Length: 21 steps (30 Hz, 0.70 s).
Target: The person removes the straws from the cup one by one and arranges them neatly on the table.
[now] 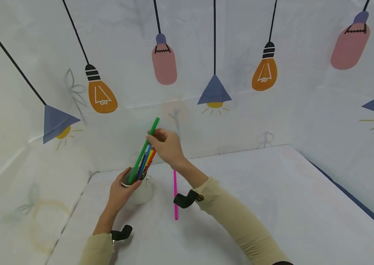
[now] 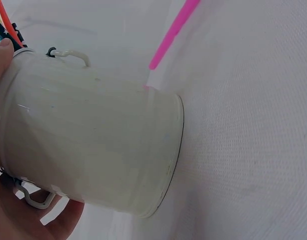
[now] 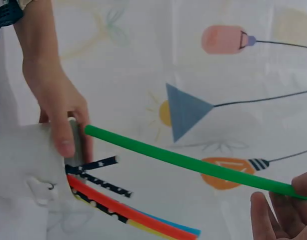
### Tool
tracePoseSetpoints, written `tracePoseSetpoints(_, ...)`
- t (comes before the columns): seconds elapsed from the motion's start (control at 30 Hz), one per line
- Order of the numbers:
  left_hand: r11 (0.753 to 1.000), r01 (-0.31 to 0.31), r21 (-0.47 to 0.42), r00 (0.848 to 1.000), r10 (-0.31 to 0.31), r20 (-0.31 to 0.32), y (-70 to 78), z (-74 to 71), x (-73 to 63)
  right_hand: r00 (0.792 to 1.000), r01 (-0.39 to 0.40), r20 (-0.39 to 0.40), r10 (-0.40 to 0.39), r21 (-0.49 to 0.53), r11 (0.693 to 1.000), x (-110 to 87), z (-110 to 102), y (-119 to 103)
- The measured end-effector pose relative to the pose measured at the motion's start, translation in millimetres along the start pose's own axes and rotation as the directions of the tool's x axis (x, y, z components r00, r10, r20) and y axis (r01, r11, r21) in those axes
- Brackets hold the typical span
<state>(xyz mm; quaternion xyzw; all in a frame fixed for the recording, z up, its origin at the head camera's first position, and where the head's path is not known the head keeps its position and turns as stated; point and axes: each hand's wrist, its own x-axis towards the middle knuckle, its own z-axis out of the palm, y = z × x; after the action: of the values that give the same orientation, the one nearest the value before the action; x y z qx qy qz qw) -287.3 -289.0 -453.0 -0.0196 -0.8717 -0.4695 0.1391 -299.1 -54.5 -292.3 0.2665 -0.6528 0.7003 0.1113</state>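
Observation:
A white metal cup (image 1: 142, 191) stands on the table with several coloured straws (image 1: 146, 162) in it. My left hand (image 1: 123, 187) grips the cup at its rim; the left wrist view shows the cup's side (image 2: 93, 145) with fingers around it. My right hand (image 1: 167, 145) pinches a green straw (image 1: 144, 149) near its top end, its lower end at the cup's mouth. The right wrist view shows the green straw (image 3: 188, 162) slanting toward the cup (image 3: 28, 165), above the orange, blue and black dotted straws (image 3: 123, 212). A pink straw (image 1: 175, 195) lies flat on the table right of the cup.
The white table (image 1: 273, 206) runs to a dark edge at the right (image 1: 355, 200). Backdrop walls printed with lamps (image 1: 214, 92) close in behind and to the left. The pink straw (image 2: 171, 32) lies close behind the cup in the left wrist view.

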Motion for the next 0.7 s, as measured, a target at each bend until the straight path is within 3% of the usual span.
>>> tracePoseSetpoints(0.17, 1.000, -0.017, 0.001, 1.000, 0.017, -0.004, -2.1, -0.8, 0.9, 0.999, 0.039, -0.007, -0.038, 0.068, 0.997, 5.5, -16, -24)
tracePoseSetpoints(0.3, 0.999, -0.020, 0.030, 1.000, 0.020, -0.002, -1.4, -1.4, 2.1, 0.999, 0.036, -0.026, -0.034, 0.066, 0.997, 9.7, -31, -30)
tracePoseSetpoints(0.47, 0.999, -0.022, 0.047, 1.000, 0.022, -0.001, 0.4, -1.2, 2.8, 0.999, 0.000, -0.050, 0.002, 0.036, 0.999, 12.9, -49, -28)
tracePoseSetpoints(0.7, 0.999, -0.015, 0.038, 1.000, 0.015, 0.005, 0.0, -1.8, 1.5, 0.993, -0.094, -0.076, 0.092, -0.017, 0.995, 15.5, -66, -9)
